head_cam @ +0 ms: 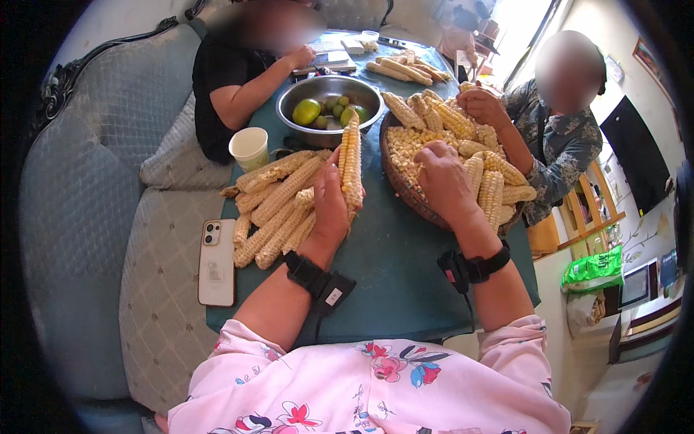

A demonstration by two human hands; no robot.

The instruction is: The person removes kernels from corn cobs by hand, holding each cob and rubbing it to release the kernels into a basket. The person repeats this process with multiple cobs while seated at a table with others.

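My left hand [332,203] grips a partly shelled corn cob [351,163], held upright with its tip away from me; yellow kernels remain in rows along it. My right hand [445,176] is over the loose corn kernels [404,152] in a round woven basket [391,187], its fingers bent downward; whether it holds anything is hidden. Unshelled corn cobs [491,198] lie in the basket to the right of that hand. A pile of bare corn cobs [282,203] rests on the table left of my left hand.
On the green-covered table [390,282] stand a steel bowl [282,116] of green fruit and a paper cup [249,149]. A smartphone [217,263] lies at the left edge. More cobs [401,70] lie at the far end. A person sits far left; another, at right, works over the basket.
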